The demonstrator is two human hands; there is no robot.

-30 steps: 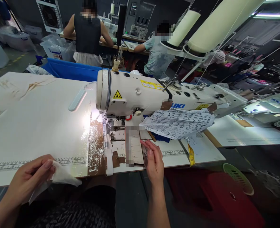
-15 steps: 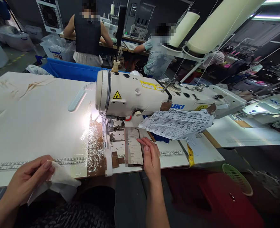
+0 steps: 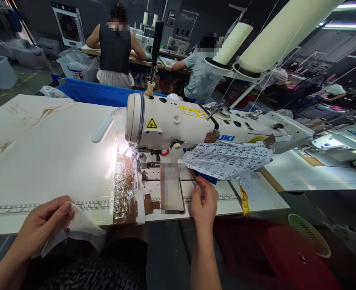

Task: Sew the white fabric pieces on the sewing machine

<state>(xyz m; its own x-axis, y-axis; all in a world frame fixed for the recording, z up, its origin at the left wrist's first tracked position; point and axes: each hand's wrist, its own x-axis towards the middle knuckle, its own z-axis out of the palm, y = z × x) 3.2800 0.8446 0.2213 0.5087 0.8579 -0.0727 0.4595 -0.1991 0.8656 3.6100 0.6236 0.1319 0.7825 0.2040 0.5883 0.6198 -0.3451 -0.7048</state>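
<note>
My left hand [image 3: 49, 217] pinches a thin, crumpled white piece of cloth [image 3: 85, 225] between thumb and fingers, at the table's front edge. The cloth hangs down over my lap. My right hand [image 3: 205, 197] is just right of a phone [image 3: 171, 189], holding nothing that I can see, its fingers loosely bent and a little apart. Its fingertips are close to a thin brown strip beside dark blue fabric [image 3: 206, 176]. The phone lies on the bed of a white sewing machine [image 3: 165, 121], its screen blurred out.
Handwritten paper sheets [image 3: 229, 159] are taped to the machine. A yellow tape measure [image 3: 244, 199] hangs at the table edge. Thread cones [image 3: 234, 42] stand above. A white-handled tool [image 3: 103, 129] lies on the white table [image 3: 59, 161]. A red stool [image 3: 298, 253] stands at right; people work beyond.
My right hand has left the phone's screen and moved right, toward the blue fabric. The list on the screen no longer shows. My left hand still holds the white cloth.
</note>
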